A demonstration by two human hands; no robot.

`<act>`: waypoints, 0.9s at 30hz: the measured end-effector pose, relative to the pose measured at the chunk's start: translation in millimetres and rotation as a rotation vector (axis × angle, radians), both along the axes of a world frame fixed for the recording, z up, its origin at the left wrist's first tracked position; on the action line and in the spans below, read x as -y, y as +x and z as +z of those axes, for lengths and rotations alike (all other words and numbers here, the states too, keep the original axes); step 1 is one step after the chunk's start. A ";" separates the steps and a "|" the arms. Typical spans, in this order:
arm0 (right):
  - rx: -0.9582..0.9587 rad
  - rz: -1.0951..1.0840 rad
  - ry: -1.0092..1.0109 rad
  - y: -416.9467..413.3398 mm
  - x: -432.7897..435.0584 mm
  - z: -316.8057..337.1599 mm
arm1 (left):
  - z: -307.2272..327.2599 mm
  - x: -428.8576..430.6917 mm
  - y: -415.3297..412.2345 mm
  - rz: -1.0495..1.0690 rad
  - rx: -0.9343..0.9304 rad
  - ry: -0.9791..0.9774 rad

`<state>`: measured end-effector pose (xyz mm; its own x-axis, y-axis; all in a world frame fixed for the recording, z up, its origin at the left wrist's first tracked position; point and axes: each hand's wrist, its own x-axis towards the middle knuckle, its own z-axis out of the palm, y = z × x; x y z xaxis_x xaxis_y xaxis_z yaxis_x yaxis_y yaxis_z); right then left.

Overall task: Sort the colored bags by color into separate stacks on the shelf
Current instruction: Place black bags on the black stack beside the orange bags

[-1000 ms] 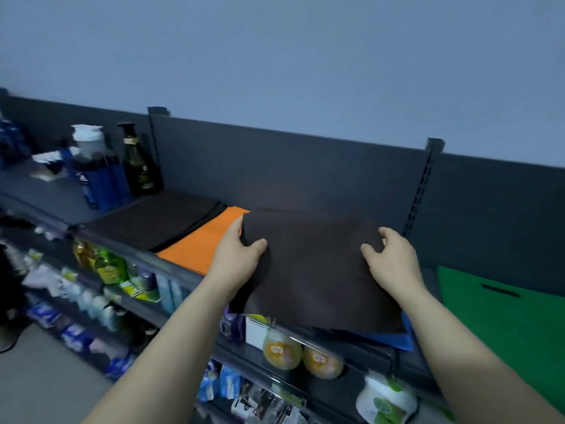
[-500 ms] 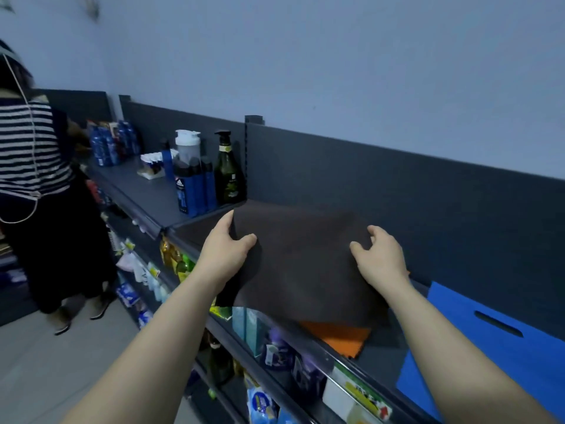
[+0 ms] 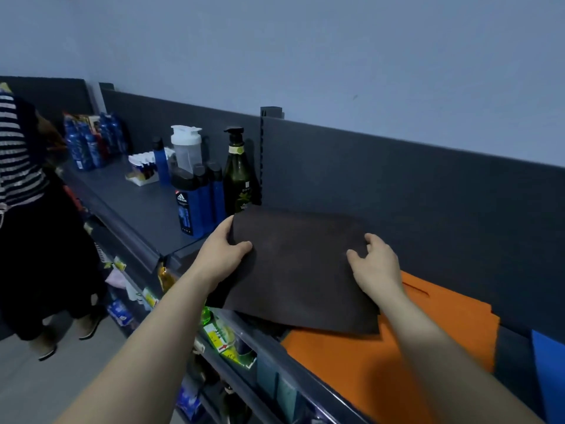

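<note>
While the dark brown bag overlaps the orange bag, the left hand pinches its left edge, and the right hand grips its right edge, fingers curled.

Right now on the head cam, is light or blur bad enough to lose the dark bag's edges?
Head view: dim bluish light, no glare; the dark brown bag nearly merges with the shelf back panel at its far edge, but reads cleanly against the orange bag. Head view: mild softness overall, and wide-angle lens slants that panel's top line.
</note>
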<state>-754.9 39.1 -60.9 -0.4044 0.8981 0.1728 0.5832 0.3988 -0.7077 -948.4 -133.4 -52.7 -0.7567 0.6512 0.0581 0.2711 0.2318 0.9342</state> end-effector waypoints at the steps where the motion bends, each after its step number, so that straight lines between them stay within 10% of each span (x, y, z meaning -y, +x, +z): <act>1: -0.001 -0.014 -0.012 -7.6 1.4 -4.0 | -3.0 -3.8 -12.3 -0.021 0.005 -0.018; 16: 0.245 -0.234 -0.036 -82.9 67.4 -53.9 | -31.5 -25.4 -127.8 -0.289 -0.219 -0.508; 27: 0.349 -0.364 0.015 -94.5 71.7 -63.6 | -56.1 -48.8 -150.5 -0.371 -0.468 -0.474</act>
